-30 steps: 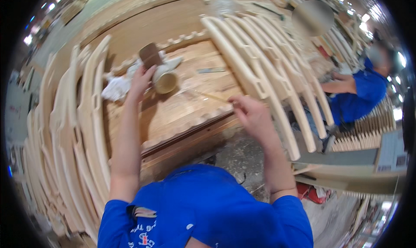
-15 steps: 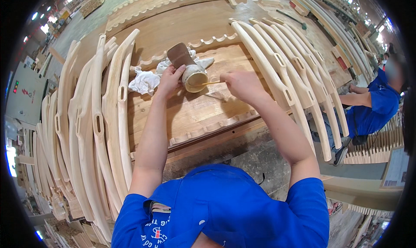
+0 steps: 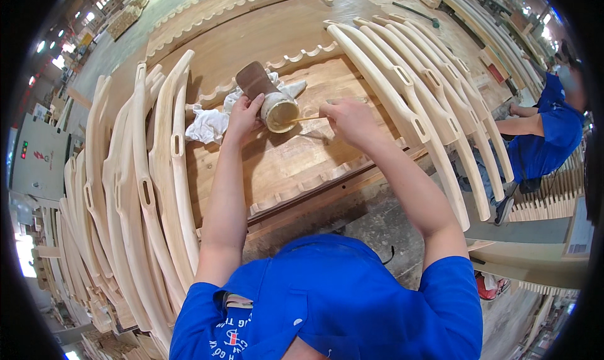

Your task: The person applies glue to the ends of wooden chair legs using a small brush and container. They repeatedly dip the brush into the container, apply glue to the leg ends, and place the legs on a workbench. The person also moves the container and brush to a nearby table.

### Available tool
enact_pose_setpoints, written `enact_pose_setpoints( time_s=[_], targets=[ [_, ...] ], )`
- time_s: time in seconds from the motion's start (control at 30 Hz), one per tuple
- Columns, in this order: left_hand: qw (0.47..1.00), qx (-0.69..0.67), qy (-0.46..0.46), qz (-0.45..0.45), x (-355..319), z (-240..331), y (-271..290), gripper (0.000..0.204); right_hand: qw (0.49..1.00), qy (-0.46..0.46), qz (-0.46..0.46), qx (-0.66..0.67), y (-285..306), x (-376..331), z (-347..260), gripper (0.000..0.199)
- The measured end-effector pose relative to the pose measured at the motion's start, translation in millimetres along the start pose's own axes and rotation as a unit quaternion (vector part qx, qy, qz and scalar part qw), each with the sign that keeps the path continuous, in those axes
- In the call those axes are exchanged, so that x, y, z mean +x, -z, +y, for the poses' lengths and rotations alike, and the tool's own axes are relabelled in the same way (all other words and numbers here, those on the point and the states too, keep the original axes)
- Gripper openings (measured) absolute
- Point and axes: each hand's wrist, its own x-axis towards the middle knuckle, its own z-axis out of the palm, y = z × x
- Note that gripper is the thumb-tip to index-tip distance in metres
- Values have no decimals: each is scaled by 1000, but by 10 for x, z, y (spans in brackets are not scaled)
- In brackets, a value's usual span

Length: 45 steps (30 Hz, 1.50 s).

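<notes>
A pale, crusted cup (image 3: pixel 280 114) is tilted over the wooden bench (image 3: pixel 277 165), its mouth towards me. My left hand (image 3: pixel 244 118) is closed on the cup's left side, thumb up by a brown flat piece (image 3: pixel 255 79) that rises behind the rim. Whether that piece is fixed to the cup I cannot tell. My right hand (image 3: pixel 350 120) pinches a thin wooden stick (image 3: pixel 307 118), whose far end reaches into the cup. A crumpled white cloth (image 3: pixel 208 126) lies left of my left hand, with more white cloth behind the cup.
Curved, slotted wooden chair parts (image 3: pixel 179 146) stand in a row on the left. Similar parts (image 3: pixel 418 128) lean along the right. Scalloped wooden strips (image 3: pixel 302 187) edge the bench. A co-worker in blue (image 3: pixel 544 143) is at the far right; a grey cabinet (image 3: pixel 41 155) stands far left.
The whole view has shifted slightly. Both hands keep their hold, with the stick still in the cup; the cup appears tilted a little more towards me.
</notes>
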Motion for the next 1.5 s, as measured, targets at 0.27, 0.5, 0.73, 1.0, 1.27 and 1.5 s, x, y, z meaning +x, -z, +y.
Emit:
enact_pose_setpoints(
  time_s=[0.27, 0.5, 0.73, 1.0, 1.27, 1.5],
  targets=[
    [998, -57, -38, -11, -2, -45, -69, 25, 997, -62, 7, 39, -43, -132, -16, 11],
    [990, -40, -135, 5, 67, -134, -82, 26, 988, -147, -6, 55, -152, -246, -219, 12],
    [985, -7, -170, -12, 162, -185, -38, 28, 989, -130, 53, 38, -145, -277, -200, 11],
    [986, -23, -165, -7, 202, -212, -33, 27, 983, -165, 46, 62, -194, -272, -202, 13],
    [992, -6, -124, 1, 143, -157, -26, 30, 919, -250, -86, 292, -309, -233, -106, 21],
    [993, -16, -86, 81, 148, -184, 8, 26, 859, -234, -61, 452, -414, -216, 61, 20]
  ],
)
